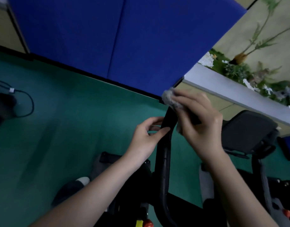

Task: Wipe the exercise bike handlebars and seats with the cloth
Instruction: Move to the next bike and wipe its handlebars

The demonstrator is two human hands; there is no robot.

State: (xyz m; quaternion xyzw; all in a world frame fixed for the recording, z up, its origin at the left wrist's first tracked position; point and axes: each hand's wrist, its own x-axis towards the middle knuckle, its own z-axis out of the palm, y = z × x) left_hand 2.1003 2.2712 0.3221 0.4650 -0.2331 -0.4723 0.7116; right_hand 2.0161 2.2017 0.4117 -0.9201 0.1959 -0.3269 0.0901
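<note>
Steadying an exercise bike for its wipe-down: at far left a looped black cable lies on the green floor, well apart from the work. My left grip is closed on the black handlebar, thumb in front and fingertips behind, pinching it just below the thicker padded end. That bar rises from the bottom of the frame to the middle and reads as a rigid tube fixed to the machine. I judge that it will not flex or slide under pressure, so a light brace beneath the stretch being cleaned should be enough.

At the bar's top sits the grey cloth, bunched and touching the padded end, with a fold showing under my palm. It looks soft, light and limp, likely to slip off unless wadded and wrapped round the bar. My right grip holds it that way, fingers curled over the cloth and pressing it onto the handlebar.

Further right, a dark padded seat stands near but apart from both hands, untouched. Its broad pad looks firm and would probably suit a flatter, spread cloth. Beyond it runs a white planter ledge with greenery.
</note>
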